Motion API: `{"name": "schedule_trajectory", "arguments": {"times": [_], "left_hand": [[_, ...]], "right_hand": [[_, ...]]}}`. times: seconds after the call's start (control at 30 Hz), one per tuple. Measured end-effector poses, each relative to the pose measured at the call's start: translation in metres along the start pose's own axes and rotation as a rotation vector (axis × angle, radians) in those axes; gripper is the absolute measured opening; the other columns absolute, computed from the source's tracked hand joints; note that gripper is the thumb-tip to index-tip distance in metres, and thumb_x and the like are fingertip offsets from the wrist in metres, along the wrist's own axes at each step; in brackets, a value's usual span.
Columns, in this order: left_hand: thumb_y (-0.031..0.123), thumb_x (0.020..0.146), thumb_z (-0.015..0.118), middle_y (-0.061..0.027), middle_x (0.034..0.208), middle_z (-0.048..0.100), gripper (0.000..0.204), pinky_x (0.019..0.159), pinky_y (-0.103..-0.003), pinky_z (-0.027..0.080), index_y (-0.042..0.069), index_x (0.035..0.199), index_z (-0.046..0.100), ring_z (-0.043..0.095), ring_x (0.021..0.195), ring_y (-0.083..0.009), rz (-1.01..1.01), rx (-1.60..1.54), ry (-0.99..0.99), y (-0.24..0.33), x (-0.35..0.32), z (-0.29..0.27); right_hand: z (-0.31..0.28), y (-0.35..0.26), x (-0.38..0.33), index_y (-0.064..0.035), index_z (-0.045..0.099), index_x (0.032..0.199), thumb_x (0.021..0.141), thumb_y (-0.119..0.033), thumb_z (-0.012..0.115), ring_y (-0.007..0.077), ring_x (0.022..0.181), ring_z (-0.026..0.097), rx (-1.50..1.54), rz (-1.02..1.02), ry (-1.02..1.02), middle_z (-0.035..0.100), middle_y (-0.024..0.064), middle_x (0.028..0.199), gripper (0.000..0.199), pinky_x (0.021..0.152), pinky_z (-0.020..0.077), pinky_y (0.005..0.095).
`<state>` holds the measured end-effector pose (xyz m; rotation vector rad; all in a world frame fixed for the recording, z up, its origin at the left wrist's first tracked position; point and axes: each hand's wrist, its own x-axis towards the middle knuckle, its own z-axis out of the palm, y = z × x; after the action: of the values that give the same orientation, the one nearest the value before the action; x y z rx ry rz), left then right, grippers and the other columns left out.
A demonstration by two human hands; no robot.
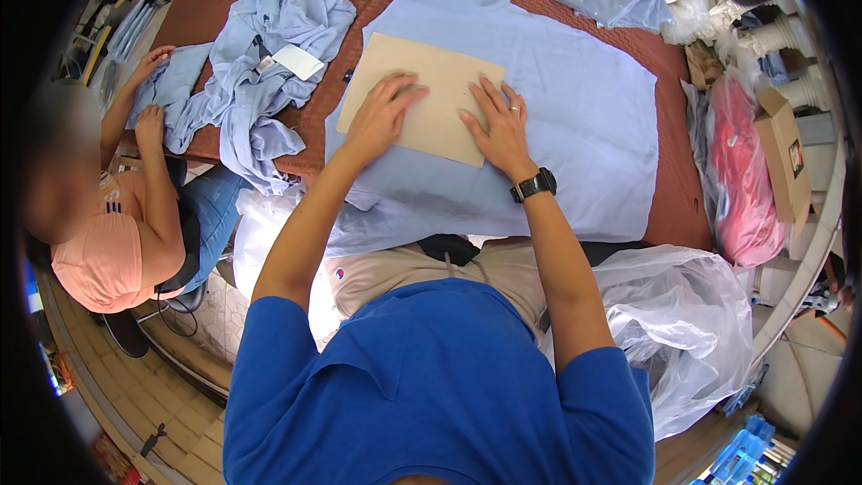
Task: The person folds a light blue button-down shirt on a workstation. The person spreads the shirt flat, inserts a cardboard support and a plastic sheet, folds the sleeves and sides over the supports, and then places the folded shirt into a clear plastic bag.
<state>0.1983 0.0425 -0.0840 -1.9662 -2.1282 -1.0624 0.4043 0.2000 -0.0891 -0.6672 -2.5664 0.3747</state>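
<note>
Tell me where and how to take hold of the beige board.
I'd take the beige board by its two shorter side edges, coming in low from left and right at once. It looks thin and stiff and lies flat on the light blue cloth, with no handle or raised rim, so pressing the cloth down beside each edge should probably help the grip get underneath.

In front of me, the tabletop point(684, 207) wears a brown quilted cover. White spools point(781, 38) crowd around its far side and right end. Down to my left I see a pale patterned floor point(220, 310) beside a tan surface point(148, 386) in rows, planks or tiles, I can't tell which. Light grey flooring point(808, 359) shows at my far right. Bright light glows low on my left.
</note>
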Motion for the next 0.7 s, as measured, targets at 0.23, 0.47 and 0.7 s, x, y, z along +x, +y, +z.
{"name": "schedule_trajectory", "arguments": {"times": [0.23,0.47,0.7], "left_hand": [[-0.003,0.090,0.053,-0.0093,0.139,0.054,0.042,0.110,-0.043,0.038,0.013,0.128,0.064,0.046,0.134,-0.0325,-0.002,0.011,0.006,-0.001,0.000,0.001],[-0.003,0.090,0.053,-0.0086,0.139,0.054,0.042,0.111,-0.042,0.038,0.013,0.127,0.065,0.045,0.134,-0.0321,-0.014,-0.002,-0.001,-0.001,0.000,0.001],[-0.004,0.089,0.055,-0.0081,0.136,0.055,0.041,0.110,-0.042,0.039,0.013,0.124,0.066,0.046,0.133,-0.0312,-0.017,-0.020,0.010,0.002,0.003,0.004]], "right_hand": [[0.000,-0.002,0.001,-0.0158,0.055,0.141,0.095,-0.043,0.059,0.0387,0.141,0.032,0.001,0.008,-0.004,0.041,0.0041,0.156,0.053,0.116,0.0181,0.0614],[-0.013,0.016,0.010,-0.0123,0.061,0.135,0.094,-0.032,0.064,0.0371,0.138,0.038,0.461,0.144,0.099,0.047,0.0095,0.152,0.045,0.115,0.0273,0.0526],[-0.032,0.041,-0.013,-0.0104,0.065,0.128,0.091,-0.022,0.068,0.0359,0.135,0.042,0.197,0.172,0.082,0.054,0.0114,0.143,0.039,0.113,0.0321,0.0495]]}}
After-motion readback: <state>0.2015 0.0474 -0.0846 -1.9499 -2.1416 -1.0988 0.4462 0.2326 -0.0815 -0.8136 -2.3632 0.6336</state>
